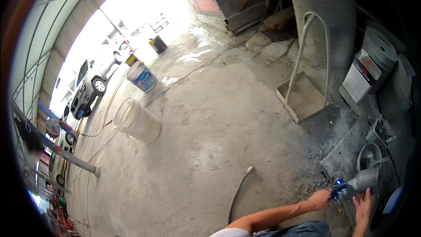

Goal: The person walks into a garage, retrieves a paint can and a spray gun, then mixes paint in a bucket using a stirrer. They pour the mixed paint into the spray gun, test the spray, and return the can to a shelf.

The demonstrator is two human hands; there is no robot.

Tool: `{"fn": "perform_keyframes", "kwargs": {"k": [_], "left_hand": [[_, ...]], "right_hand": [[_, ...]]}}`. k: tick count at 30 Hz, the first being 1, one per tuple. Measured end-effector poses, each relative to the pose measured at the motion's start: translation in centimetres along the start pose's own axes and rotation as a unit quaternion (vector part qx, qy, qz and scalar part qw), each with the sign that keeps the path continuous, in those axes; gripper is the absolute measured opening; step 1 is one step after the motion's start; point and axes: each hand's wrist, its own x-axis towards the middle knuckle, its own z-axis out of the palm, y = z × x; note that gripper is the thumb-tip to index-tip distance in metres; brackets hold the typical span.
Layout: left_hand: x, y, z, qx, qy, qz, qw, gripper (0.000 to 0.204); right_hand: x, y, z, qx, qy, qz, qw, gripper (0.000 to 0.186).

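My left hand (319,200) reaches out at the lower right and grips the blue handle (338,189) of a tool with a grey cone-shaped cup (365,178). My right hand (363,206) is just below the cup with its fingers spread, close to it or touching it; I cannot tell which. The tool hangs over a dark grey slab (342,158) on the floor. A round grey metal bowl (368,154) stands just behind the cup.
A grey hose (238,189) lies on the concrete floor near my left arm. A white bucket (137,120) and a blue-and-white bucket (142,77) stand to the left. A long-handled flat shovel (302,94), a white canister (359,79) and stacked grey discs (380,48) are at the right. Cars (87,90) are parked outside.
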Motion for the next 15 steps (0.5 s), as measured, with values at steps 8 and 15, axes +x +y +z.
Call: {"fn": "perform_keyframes", "kwargs": {"k": [8, 15], "left_hand": [[6.3, 6.2, 5.7, -0.188, -0.081, 0.139, 0.969, 0.048], [4.9, 9.2, -0.4, -0.146, -0.059, 0.325, 0.933, 0.077]], "right_hand": [[-3.5, -2.8, 7.3, 0.063, -0.072, -0.021, 0.995, 0.027], [-2.2, -6.2, 6.6, 0.001, -0.003, -0.112, 0.994, 0.013]]}}
